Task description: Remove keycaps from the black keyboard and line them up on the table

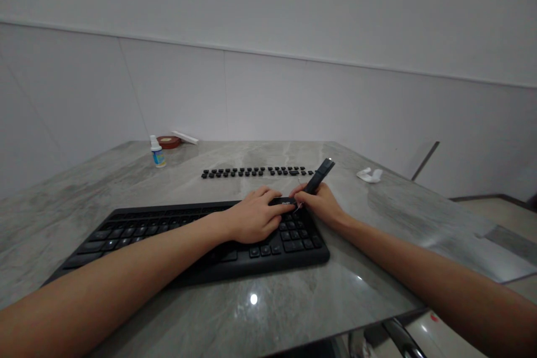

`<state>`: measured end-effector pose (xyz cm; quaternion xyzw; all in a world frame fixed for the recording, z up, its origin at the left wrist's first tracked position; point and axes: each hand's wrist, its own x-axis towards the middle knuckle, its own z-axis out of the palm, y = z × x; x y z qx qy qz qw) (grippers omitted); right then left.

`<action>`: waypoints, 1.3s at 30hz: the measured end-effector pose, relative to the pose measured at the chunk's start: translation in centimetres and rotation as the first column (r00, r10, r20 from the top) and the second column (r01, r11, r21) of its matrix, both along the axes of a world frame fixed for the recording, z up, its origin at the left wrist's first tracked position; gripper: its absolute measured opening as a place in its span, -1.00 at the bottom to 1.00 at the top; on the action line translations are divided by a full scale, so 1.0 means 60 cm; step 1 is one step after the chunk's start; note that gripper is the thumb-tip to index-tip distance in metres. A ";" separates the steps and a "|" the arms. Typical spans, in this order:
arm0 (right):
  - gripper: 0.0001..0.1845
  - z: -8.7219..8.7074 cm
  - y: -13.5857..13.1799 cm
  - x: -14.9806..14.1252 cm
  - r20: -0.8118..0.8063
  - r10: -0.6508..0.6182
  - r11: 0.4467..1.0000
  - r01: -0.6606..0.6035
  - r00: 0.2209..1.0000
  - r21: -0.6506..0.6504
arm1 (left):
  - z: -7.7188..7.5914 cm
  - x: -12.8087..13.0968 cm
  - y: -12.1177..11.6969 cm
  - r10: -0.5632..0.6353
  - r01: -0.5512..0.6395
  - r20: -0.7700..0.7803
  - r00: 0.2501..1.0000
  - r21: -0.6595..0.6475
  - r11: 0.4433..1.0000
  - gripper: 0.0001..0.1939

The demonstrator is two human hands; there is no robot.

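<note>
A black keyboard [260,267] lies slantwise on the grey marbled table. My left hand [258,215] rests palm down over its right part, fingers apart and stretched out, with the index fingertip beside the upper number-pad keys. At that same corner my right hand [316,201] is closed around a black keycap puller [319,176], which tilts up to the right. Thin wire shows at the puller's lower end, close to the keys and the left fingertip. Whether the wire grips a key I cannot tell. My left forearm covers much of the keyboard's middle.
Beyond the keyboard, loose black keycaps [247,172] lie in two rows. A small white bottle [158,154] with a blue label, a reddish-brown round object [168,142] and a white strip [185,137] are at the back left. Crumpled white tissue [370,175] lies at the right.
</note>
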<state>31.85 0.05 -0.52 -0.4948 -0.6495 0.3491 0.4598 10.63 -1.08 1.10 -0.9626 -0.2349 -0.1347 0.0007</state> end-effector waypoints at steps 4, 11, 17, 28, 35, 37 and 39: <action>-0.85 0.006 0.002 0.000 -0.077 0.074 0.997 -0.075 0.994 -0.017 | -0.006 -0.002 0.005 -0.001 0.001 -0.008 1.000 -0.018 1.000 -0.56; -0.83 0.016 -0.008 -0.001 -0.043 0.004 0.995 -0.009 0.999 -0.101 | -0.003 -0.002 0.003 0.010 -0.011 -0.018 1.000 -0.042 0.999 -0.56; -0.80 0.012 -0.013 0.004 -0.120 0.000 0.977 -0.026 0.993 -0.214 | -0.005 -0.002 0.004 0.006 -0.006 0.000 1.000 -0.050 0.999 -0.57; -0.76 0.016 -0.007 0.013 -0.130 0.136 0.917 -0.174 0.982 -0.358 | -0.004 -0.001 0.003 0.014 -0.015 -0.028 1.000 -0.036 0.999 -0.56; -0.82 0.018 -0.011 0.004 -0.129 0.020 0.920 -0.069 0.991 -0.386 | -0.005 0.001 0.002 -0.005 0.006 0.015 1.000 -0.049 0.999 -0.55; -0.82 0.016 -0.012 0.000 -0.130 -0.027 0.922 -0.025 0.991 -0.387 | -0.004 0.001 0.001 -0.002 0.002 -0.015 1.000 -0.044 0.999 -0.55; -0.81 0.013 -0.014 -0.004 -0.121 -0.058 0.932 0.011 0.991 -0.362 | -0.003 0.002 0.001 0.001 -0.004 -0.064 0.998 -0.051 0.999 -0.54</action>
